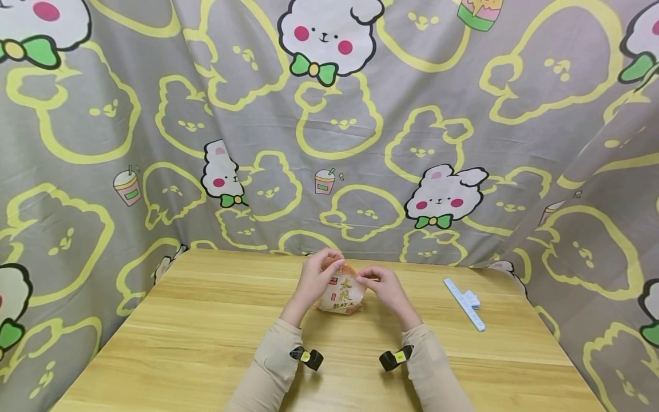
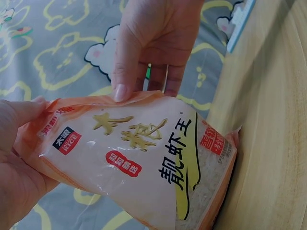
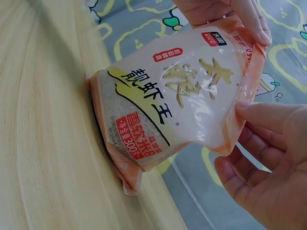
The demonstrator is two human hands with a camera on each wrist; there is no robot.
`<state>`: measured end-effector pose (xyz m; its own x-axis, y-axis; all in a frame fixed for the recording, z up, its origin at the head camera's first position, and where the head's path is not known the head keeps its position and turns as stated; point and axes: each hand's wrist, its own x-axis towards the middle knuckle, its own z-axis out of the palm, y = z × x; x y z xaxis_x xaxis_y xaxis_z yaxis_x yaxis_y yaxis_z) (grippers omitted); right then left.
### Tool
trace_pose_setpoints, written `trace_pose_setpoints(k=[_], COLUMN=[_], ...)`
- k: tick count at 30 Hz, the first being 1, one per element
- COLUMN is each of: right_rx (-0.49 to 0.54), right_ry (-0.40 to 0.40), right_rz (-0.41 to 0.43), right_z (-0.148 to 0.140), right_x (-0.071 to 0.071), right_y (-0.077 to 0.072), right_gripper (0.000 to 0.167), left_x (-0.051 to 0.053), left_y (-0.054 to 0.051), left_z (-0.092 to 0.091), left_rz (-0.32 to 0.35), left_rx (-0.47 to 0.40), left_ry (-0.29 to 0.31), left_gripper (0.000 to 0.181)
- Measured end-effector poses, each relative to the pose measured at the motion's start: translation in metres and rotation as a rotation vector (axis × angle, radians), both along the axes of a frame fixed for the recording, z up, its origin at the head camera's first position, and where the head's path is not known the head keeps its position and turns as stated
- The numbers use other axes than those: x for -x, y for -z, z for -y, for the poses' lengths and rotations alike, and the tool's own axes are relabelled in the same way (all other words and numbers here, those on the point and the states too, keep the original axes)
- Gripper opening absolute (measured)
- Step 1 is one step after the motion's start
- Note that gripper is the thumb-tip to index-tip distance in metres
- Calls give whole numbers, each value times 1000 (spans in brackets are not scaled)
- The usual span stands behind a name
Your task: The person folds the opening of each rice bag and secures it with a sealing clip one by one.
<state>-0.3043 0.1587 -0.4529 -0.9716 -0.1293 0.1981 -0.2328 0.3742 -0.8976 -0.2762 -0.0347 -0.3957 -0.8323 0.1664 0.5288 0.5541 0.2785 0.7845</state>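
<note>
A small plastic bag of rice (image 1: 342, 294) stands upright on the table, orange at its top and lower edges, with gold and black lettering. Grains show through a window near its base in the right wrist view. My left hand (image 1: 313, 280) grips the top left corner, its thumb in front. At the top right edge, my right hand (image 1: 387, 288) pinches the orange rim between the thumb (image 3: 261, 115) and the fingers behind. Whether the top is slit or sealed I cannot tell.
On the wooden table (image 1: 195, 332), a light blue bar-shaped clip (image 1: 465, 306) lies to the right of the bag. A grey curtain (image 1: 350, 171) with cartoon prints hangs behind the table and along both sides. Each wrist wears a black camera (image 1: 311, 359) on a strap.
</note>
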Motion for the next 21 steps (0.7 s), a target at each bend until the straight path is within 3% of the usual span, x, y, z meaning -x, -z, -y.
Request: trace_pose_setpoints(k=[2, 8, 15, 21], right_rx=[-4, -24, -46, -56], right_ry=[-3, -19, -33, -39], right_rz=[7, 17, 23, 40], right_z=[-1, -5, -8, -11], right_x=[0, 1, 1, 3], right_y=[-1, 1, 1, 3], right_gripper=[14, 16, 15, 14], left_x=[-4, -2, 20, 24], left_y=[-5, -4, 21, 25], left_z=[0, 0, -1, 2], left_rz=[8, 0, 24, 18], left_rx=[-3, 0, -18, -40], left_ry=[2, 13, -2, 23], left_gripper=[9, 8, 11, 10])
